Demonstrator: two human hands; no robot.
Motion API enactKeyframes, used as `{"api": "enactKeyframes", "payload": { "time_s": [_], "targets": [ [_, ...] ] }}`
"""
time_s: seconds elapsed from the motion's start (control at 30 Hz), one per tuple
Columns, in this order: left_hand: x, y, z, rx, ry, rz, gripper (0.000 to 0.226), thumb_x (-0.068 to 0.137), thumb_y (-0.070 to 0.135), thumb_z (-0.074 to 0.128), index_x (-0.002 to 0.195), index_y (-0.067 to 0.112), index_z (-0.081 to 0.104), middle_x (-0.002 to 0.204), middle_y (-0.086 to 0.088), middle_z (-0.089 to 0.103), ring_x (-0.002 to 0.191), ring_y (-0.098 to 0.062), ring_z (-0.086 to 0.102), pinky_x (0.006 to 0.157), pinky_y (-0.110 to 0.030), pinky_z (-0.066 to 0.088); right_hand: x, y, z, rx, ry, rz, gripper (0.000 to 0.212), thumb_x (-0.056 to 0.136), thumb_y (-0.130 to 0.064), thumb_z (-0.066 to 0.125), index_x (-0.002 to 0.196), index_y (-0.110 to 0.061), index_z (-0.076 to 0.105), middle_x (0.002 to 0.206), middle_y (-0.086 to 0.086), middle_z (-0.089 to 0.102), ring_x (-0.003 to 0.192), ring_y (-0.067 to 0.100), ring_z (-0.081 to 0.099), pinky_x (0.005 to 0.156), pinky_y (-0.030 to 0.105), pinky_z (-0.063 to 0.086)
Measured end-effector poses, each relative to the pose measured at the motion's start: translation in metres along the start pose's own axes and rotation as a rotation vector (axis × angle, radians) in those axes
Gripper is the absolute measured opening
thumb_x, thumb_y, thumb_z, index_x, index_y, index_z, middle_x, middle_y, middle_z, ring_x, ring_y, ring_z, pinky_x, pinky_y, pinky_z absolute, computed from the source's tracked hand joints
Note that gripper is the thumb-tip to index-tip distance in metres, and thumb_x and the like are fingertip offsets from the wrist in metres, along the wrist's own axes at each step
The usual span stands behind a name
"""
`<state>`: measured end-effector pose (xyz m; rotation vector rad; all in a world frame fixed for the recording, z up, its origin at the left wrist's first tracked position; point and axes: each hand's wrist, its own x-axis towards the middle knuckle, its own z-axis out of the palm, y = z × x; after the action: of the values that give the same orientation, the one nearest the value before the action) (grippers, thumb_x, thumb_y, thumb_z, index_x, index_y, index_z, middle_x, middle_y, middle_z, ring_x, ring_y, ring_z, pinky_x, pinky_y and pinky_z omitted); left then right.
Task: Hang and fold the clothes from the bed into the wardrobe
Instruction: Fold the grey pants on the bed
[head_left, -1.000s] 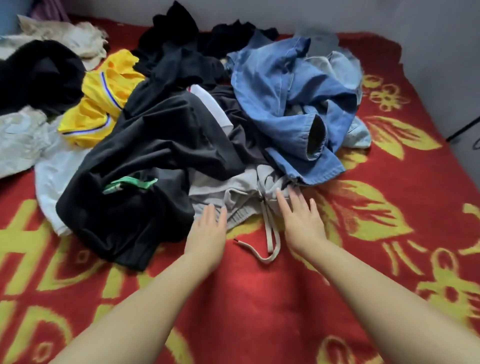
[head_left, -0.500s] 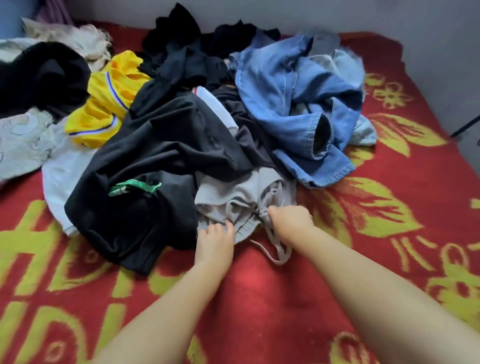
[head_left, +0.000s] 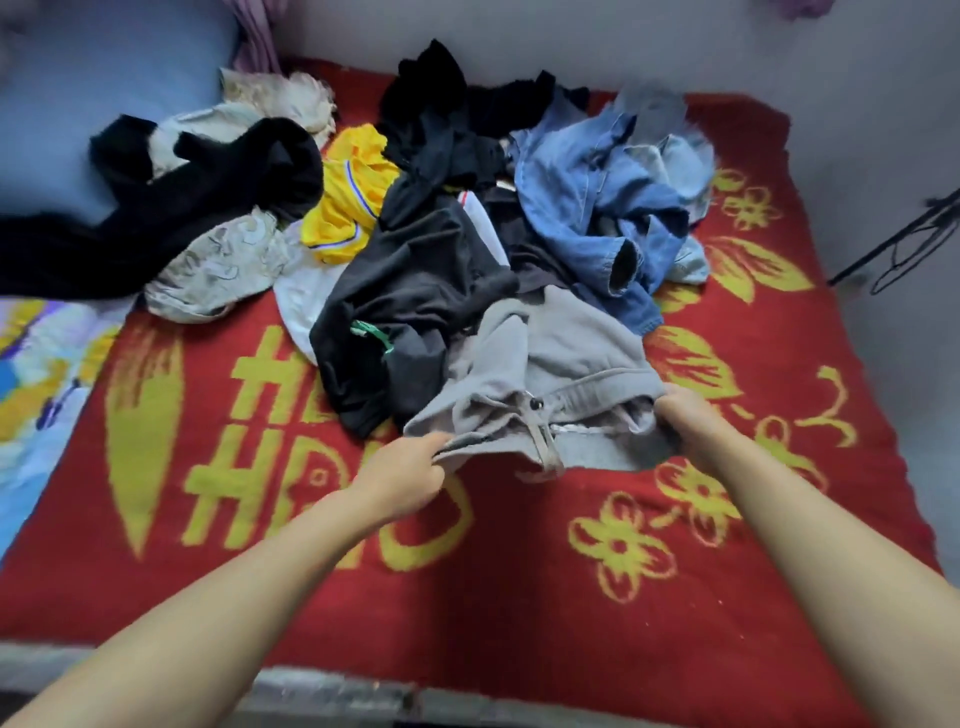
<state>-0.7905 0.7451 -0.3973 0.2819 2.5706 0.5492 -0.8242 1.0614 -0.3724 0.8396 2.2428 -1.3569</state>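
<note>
A heap of clothes lies on the red and yellow blanket (head_left: 519, 597) of the bed. At its near edge is a pair of grey drawstring trousers (head_left: 561, 358), partly pulled out from under a black garment (head_left: 415, 291). My left hand (head_left: 405, 473) grips the left end of the grey waistband. My right hand (head_left: 691, 421) grips the right end. The waistband is stretched between both hands, with the drawstring hanging in the middle. The trouser legs stay hidden under the pile.
A blue denim shirt (head_left: 597, 208) lies at the right of the heap, a yellow jersey (head_left: 348, 197) and a black fleece (head_left: 197, 208) at the left. A black wire hanger (head_left: 909, 249) sits off the bed's right side. A grey bed edge (head_left: 311, 696) runs along the front.
Both hands went from resting flat by the grey trousers to gripping the waistband, then pulled it toward me and apart. The view has drawn back from the bed.
</note>
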Motion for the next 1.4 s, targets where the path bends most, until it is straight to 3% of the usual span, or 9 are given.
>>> {"api": "enactKeyframes", "payload": {
  "time_s": [0.33,0.47,0.53,0.63,0.77,0.9,1.03,1.2,1.4],
  "targets": [
    [-0.098,0.053,-0.113,-0.407,0.337,0.074,0.03,0.07,0.034,0.039,0.087,0.019,0.058,0.073,0.007,0.059,0.07,-0.001,0.053,0.068,-0.029,0.038,-0.132,-0.088,-0.091,0.002,0.145,-0.395,0.031,0.088,0.004,0.038,0.102,0.002,0.066,0.051,0.001,0.036,0.042,0.012,0.033,0.048,0.026,0.043],
    [-0.149,0.11,-0.137,-0.455,0.398,0.307,0.035,0.07,0.032,0.042,0.088,0.015,0.067,0.074,0.005,0.063,0.069,0.004,0.055,0.067,-0.023,0.041,-0.184,-0.075,-0.08,-0.393,-0.275,-0.459,0.057,0.091,-0.026,0.063,0.142,-0.018,0.04,0.108,0.005,0.063,0.092,0.021,0.062,0.085,0.033,0.05],
    [-0.169,0.138,-0.159,-0.54,0.459,0.371,0.027,0.074,0.024,0.045,0.091,0.021,0.066,0.082,-0.003,0.067,0.077,-0.008,0.06,0.074,-0.024,0.045,-0.2,-0.049,-0.045,-0.643,-0.465,-0.472,0.099,0.083,-0.049,0.068,0.154,-0.022,0.003,0.153,0.001,0.028,0.14,0.017,0.031,0.112,0.026,0.028],
    [-0.202,0.168,-0.192,-0.7,0.527,0.395,0.026,0.078,0.013,0.047,0.094,0.017,0.067,0.088,-0.004,0.067,0.083,-0.01,0.06,0.078,-0.023,0.047,-0.219,-0.026,0.006,-0.643,-0.376,-0.637,0.116,0.079,-0.054,0.069,0.152,-0.02,-0.015,0.161,0.005,-0.006,0.148,0.021,-0.002,0.12,0.038,0.011],
    [-0.241,0.185,-0.205,-1.029,0.487,0.459,0.025,0.089,-0.001,0.048,0.087,0.01,0.07,0.08,-0.006,0.069,0.076,-0.016,0.065,0.071,-0.026,0.054,-0.235,-0.044,0.024,-0.353,-0.095,-0.786,0.101,0.066,-0.058,0.063,0.149,-0.022,0.018,0.141,0.003,0.046,0.128,0.022,0.045,0.101,0.04,0.042],
    [-0.268,0.184,-0.224,-1.082,0.527,0.519,0.022,0.073,0.008,0.054,0.082,0.012,0.073,0.078,-0.005,0.071,0.072,-0.014,0.065,0.065,-0.022,0.053,-0.246,-0.063,-0.007,-0.371,0.008,-0.825,0.026,0.086,-0.025,0.057,0.111,-0.016,0.057,0.109,0.008,0.068,0.104,0.027,0.06,0.075,0.029,0.04],
    [-0.256,0.135,-0.236,-0.773,0.612,0.172,0.001,0.077,0.014,0.064,0.077,0.013,0.065,0.084,-0.012,0.063,0.071,-0.018,0.056,0.058,-0.018,0.046,-0.247,-0.091,-0.06,-0.553,0.051,-0.798,0.025,0.086,-0.011,0.05,0.1,-0.021,0.068,0.102,0.005,0.07,0.1,0.023,0.062,0.073,0.027,0.043],
    [-0.257,0.071,-0.19,-0.651,0.017,0.099,0.07,0.061,0.044,0.078,0.113,-0.002,0.063,0.118,-0.021,0.064,0.101,-0.027,0.06,0.09,-0.042,0.046,-0.275,-0.134,-0.112,-1.082,-0.119,-0.818,0.018,0.083,-0.015,0.056,0.09,-0.024,0.07,0.091,-0.005,0.071,0.087,0.012,0.063,0.08,0.028,0.05],
    [-0.267,0.077,-0.206,-0.804,-0.286,0.238,0.05,0.059,0.035,0.087,0.104,0.019,0.073,0.11,-0.004,0.071,0.102,-0.016,0.066,0.084,-0.027,0.054,-0.332,-0.238,-0.135,-1.603,-0.137,-0.66,0.005,0.082,-0.019,0.068,0.081,-0.024,0.068,0.074,-0.008,0.063,0.071,0.007,0.057,0.067,0.021,0.047]
  ]
}}
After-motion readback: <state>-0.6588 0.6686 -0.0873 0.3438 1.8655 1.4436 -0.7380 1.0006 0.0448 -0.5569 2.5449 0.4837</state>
